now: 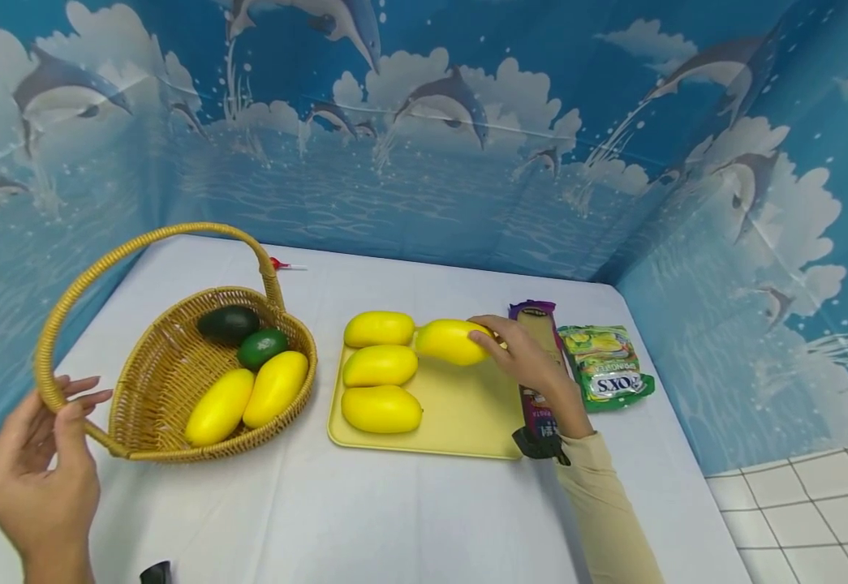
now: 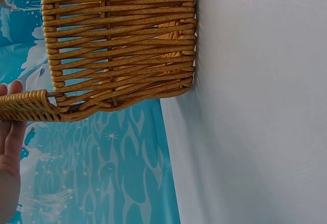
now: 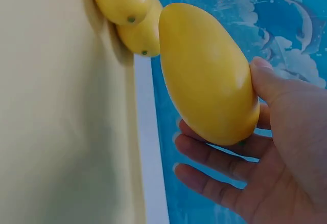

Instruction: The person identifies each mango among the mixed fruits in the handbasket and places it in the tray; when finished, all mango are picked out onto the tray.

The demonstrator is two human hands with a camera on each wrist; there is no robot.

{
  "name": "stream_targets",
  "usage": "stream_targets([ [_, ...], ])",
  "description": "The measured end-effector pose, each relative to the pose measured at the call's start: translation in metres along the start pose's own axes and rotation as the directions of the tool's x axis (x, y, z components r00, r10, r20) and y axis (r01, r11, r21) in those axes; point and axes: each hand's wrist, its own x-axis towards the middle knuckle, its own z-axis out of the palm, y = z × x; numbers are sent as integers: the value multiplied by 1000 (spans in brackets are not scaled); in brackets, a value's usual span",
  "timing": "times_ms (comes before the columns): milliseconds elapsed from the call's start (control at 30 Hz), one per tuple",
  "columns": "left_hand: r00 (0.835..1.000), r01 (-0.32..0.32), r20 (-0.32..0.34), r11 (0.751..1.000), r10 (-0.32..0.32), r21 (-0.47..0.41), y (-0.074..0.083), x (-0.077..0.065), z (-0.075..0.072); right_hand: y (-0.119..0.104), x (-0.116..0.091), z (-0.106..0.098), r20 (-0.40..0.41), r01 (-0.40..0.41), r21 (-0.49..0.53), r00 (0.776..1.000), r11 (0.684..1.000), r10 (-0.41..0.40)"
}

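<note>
In the head view, my right hand (image 1: 529, 357) pinches a yellow mango (image 1: 453, 341) above the back of a pale yellow tray (image 1: 467, 414). The right wrist view shows this mango (image 3: 209, 75) between thumb and fingers. Three more mangoes (image 1: 381, 409) lie in a column on the tray's left side. At the left, my left hand (image 1: 47, 470) holds the handle (image 1: 49, 357) of a wicker basket (image 1: 149, 389), thumb in front and fingers behind. Inside the basket are two mangoes (image 1: 219, 407), a dark avocado (image 1: 228, 325) and a green avocado (image 1: 262, 349).
Right of the tray lie a purple long packet (image 1: 538, 405) and a green Fox's bag (image 1: 606, 365). A red-headed lollipop (image 1: 277, 264) is behind the basket. A black object (image 1: 156, 573) shows at the front edge. A dolphin-print curtain (image 1: 365, 195) surrounds the white table.
</note>
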Motion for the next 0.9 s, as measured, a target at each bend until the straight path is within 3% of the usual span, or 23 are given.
stream_targets([
  [300,1000,-7,-3,1000,7,-17,-3,1,0,18,3,9,-7,-15,-77,1000,997,15],
  [600,1000,-2,1,1000,2,2,-3,1,-1,32,9,17,-22,1,-94,1000,996,-4],
  [900,1000,-7,-4,1000,7,-11,-1,1,0,44,11,23,-19,-54,-70,998,996,53],
])
